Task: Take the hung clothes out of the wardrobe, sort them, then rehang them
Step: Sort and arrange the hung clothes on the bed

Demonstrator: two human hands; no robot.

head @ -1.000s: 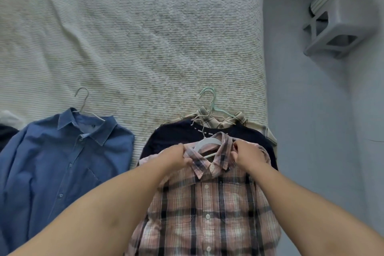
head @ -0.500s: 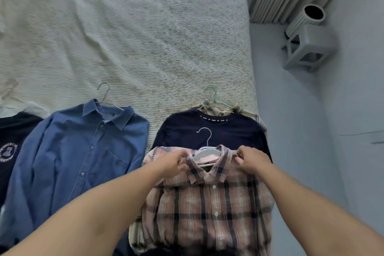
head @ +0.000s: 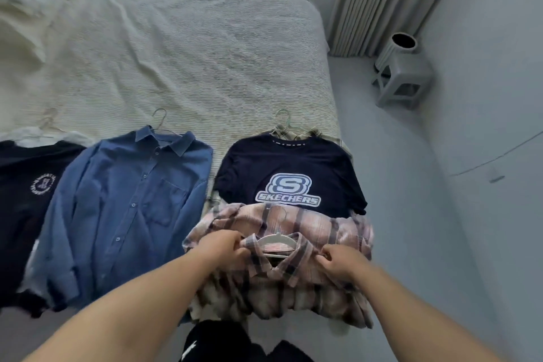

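Observation:
A pink plaid shirt point(head: 308, 226) on a white hanger point(head: 274, 239) lies bunched at the near edge of the bed. My left hand point(head: 223, 247) grips its left shoulder by the collar and my right hand point(head: 340, 261) pinches its right shoulder. Beyond it lies a navy logo T-shirt point(head: 289, 170), spread over a beige checked shirt point(head: 285, 131) on a green hanger. To the left lie a blue denim shirt point(head: 126, 200) on a wire hanger and a black printed T-shirt point(head: 26, 194).
The cream bedspread point(head: 176, 62) stretches away behind the clothes, with pillows point(head: 26, 0) at far left. Right of the bed are grey floor, a curtain point(head: 382, 0), and a ribbed vase point(head: 396, 50) on a grey stool point(head: 402, 82). Dark fabric point(head: 220, 341) lies at the bottom.
Both hands have pulled the plaid shirt toward me, off the navy T-shirt, uncovering its logo. The plaid shirt is now bunched up. The view has tilted upward and shows more of the room.

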